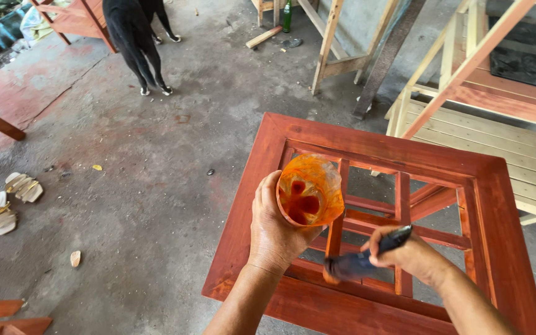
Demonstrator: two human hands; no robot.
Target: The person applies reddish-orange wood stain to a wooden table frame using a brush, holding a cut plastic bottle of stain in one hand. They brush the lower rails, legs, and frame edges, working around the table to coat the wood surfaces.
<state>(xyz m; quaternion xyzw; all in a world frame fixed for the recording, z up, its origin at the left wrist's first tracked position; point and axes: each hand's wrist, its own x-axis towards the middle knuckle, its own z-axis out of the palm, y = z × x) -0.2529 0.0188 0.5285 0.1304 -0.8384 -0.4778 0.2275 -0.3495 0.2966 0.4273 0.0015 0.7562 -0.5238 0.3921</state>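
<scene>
Head view: left fingers [267,205] wrap cup [309,191]; right fingers [384,241] grip brush [361,260].

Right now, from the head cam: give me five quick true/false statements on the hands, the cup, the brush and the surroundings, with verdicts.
1. The left hand holds a cut plastic cup with red stain in it. True.
2. The right hand is empty. False: it grips a dark-handled brush, bristles down on an inner bar of the frame.
3. The wooden frame under the hands is stained reddish-brown. True.
4. A black dog lies on top of the frame. False: it stands on the concrete floor, far up left.
5. A pair of sandals lies on the floor at left. True.
</scene>
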